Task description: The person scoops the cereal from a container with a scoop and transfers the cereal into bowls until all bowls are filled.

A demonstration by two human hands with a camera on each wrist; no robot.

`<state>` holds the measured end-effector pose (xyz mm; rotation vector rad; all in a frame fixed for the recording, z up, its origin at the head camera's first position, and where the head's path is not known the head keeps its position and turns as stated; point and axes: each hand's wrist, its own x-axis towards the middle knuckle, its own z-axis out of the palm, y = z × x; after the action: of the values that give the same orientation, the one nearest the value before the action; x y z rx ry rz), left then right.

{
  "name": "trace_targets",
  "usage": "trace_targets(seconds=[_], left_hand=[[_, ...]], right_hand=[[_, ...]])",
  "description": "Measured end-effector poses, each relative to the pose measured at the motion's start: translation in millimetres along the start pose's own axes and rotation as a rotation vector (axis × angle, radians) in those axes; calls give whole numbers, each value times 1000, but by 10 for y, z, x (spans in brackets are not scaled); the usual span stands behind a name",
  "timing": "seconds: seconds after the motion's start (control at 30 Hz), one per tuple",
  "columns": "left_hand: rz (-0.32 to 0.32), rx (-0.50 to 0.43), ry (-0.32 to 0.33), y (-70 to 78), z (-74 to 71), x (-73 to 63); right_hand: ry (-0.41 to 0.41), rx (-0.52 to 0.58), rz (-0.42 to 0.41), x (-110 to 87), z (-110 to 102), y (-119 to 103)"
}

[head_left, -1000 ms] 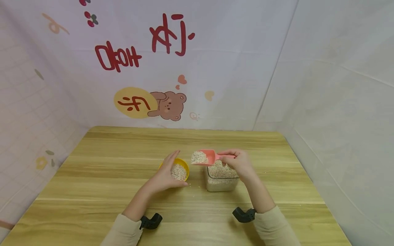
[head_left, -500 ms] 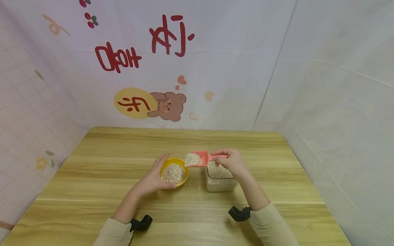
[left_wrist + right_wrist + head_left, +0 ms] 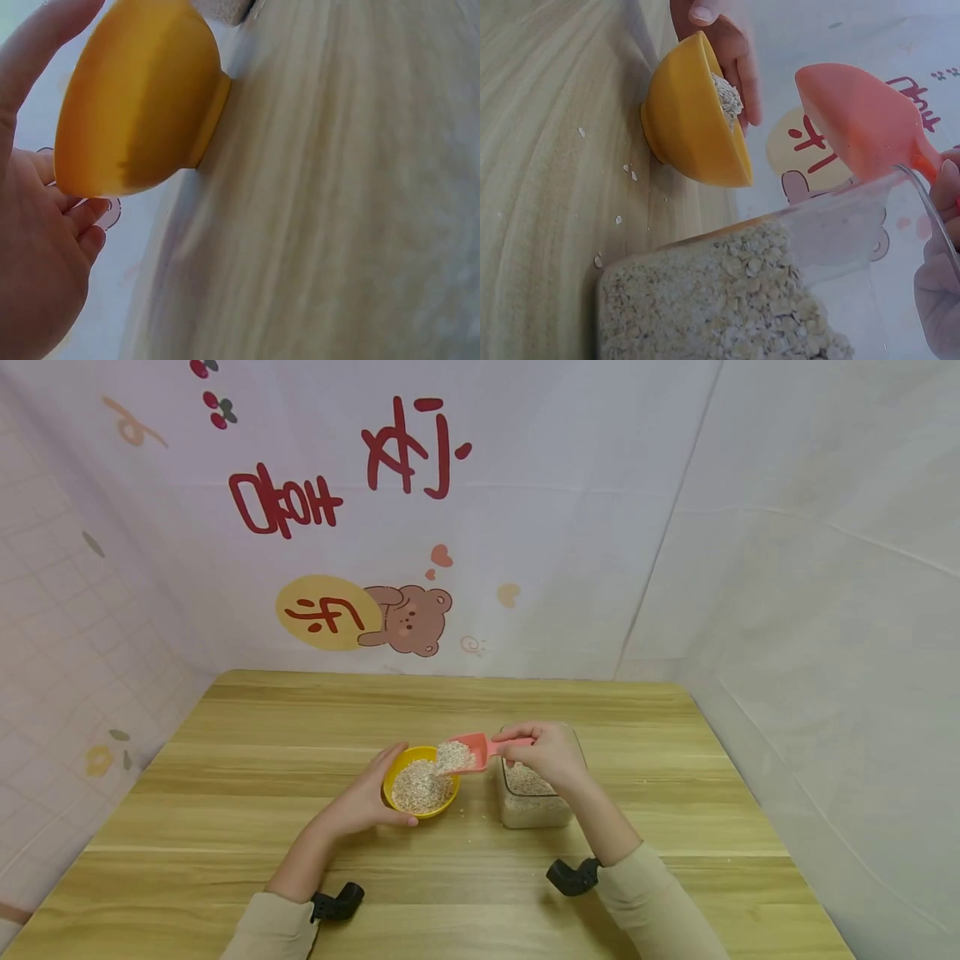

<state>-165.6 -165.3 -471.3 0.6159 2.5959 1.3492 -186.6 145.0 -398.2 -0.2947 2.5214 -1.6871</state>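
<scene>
My right hand point(image 3: 547, 756) pinches the handle of a pink scoop point(image 3: 477, 748) loaded with rolled oats point(image 3: 455, 754). The scoop's lip hangs over the right rim of a yellow bowl point(image 3: 389, 781), and oats spill from it onto the oats inside. In the right wrist view the scoop point(image 3: 862, 124) is tilted toward the bowl point(image 3: 686, 112), above the table. My left hand point(image 3: 365, 797) curves round the bowl's left side, thumb near and fingers far; in the left wrist view its fingers point(image 3: 84, 217) meet the bowl point(image 3: 142, 97) at the rim.
A clear square container point(image 3: 534, 812) holding oats stands right of the bowl, under my right hand. Loose flakes point(image 3: 618, 220) lie on the wooden table point(image 3: 442, 910) between them. A printed cloth point(image 3: 555, 527) hangs behind the table, with more cloth at both sides.
The loaded scoop has moved left from above the container to over the bowl's rim, and its lip has dipped. My left hand has shifted left off the bowl's top to its side.
</scene>
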Motion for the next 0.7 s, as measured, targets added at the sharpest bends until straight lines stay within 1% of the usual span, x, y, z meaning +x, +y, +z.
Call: trace_targets(seconds=[0.07,0.1,0.17,0.2,0.33,0.53,0.7], left_hand=[[-9,-4,-4,-13,0,-1],[-13,-10,-4,-19,-1,-3],[-14,-12,-6,-32,-1,-6],[-15,-16,-7,-38,-1,-6],[-22,-27,-5,-60,9,-4],[-25,-33,-7,-76,12,2],[-29,-31,-4,-104,11,4]], right_hand=[[-15,-51,-4,13,23,-8],[-31,-51,-3,20,36,-14],[-71,-4,12,34,64,-30],[-82,-2,14,39,79,-41],[-136,78,23,63,129,-77],[-161,13,-31,138,158,-94],[-207,-35,-80,210,167,-160]])
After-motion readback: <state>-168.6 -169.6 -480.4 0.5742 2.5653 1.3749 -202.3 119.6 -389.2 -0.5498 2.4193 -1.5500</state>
